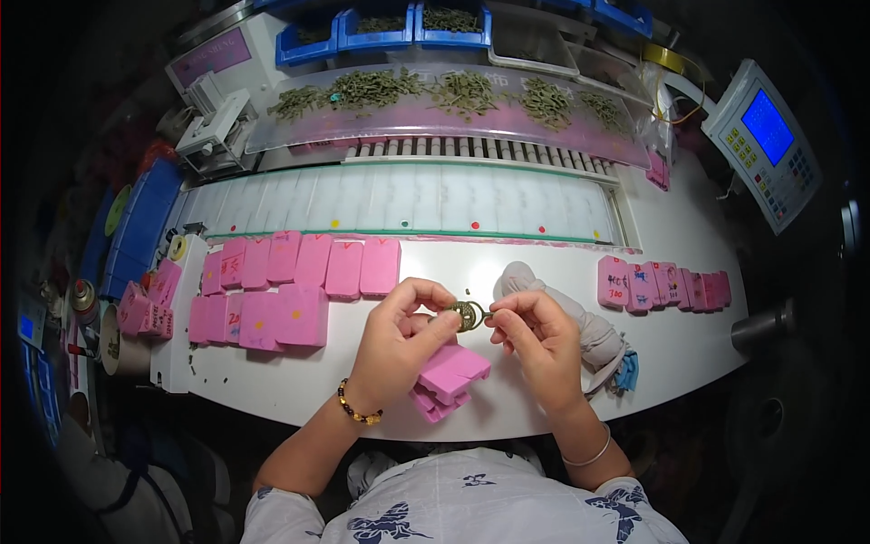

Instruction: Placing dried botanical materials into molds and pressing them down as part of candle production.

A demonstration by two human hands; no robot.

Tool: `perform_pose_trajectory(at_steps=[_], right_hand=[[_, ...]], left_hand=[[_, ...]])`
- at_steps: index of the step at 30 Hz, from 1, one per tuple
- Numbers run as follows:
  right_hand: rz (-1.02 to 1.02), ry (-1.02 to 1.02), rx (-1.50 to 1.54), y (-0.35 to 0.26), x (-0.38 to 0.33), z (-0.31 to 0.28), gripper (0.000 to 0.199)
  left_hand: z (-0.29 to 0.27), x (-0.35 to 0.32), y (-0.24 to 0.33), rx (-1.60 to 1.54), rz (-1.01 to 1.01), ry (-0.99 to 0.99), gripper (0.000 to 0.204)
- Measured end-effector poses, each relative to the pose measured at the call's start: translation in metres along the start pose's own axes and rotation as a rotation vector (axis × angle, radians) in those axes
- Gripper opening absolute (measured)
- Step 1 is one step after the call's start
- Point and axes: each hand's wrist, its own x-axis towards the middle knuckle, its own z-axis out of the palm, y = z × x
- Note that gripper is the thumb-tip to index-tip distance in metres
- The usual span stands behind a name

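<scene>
Both my hands meet over the front of the white table, around a small dark bronze-coloured metal ornament (466, 315), roundish with open work. My left hand (391, 334) pinches its body between thumb and fingers. At its right side is a thin loop, and the closed fingertips of my right hand (544, 352) pinch its outer end; the exact part there is too small to make out. Just below my left hand, two pink blocks (455, 372) with notched edges sit one over the other; whether the hidden fingers touch them I cannot tell.
Pink blocks (313, 261) stand in rows on the left, more pink blocks (642, 287) at right. A grey cloth bundle (580, 317) lies beside my right hand. Behind are a white strip bed (399, 195), a clear sheet (362, 131) with small greenish pieces, blue bins (376, 41) and a control panel (766, 145).
</scene>
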Motion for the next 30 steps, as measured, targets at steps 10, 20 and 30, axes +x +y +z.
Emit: perform_pose_trajectory(at_steps=[10,20,30], right_hand=[[-0.069,-0.066,-0.127,-0.001,-0.003,0.008,0.012],[0.573,-0.393,0.292,-0.012,0.008,0.0,0.016],[-0.04,-0.246,-0.482,-0.003,0.006,0.004,0.008]], left_hand=[[0.005,-0.003,-0.001,0.293,0.14,-0.088,0.009],[-0.033,-0.008,0.028,1.256,1.06,-0.205,0.024],[-0.211,-0.031,0.16,1.275,0.666,0.729,0.006]])
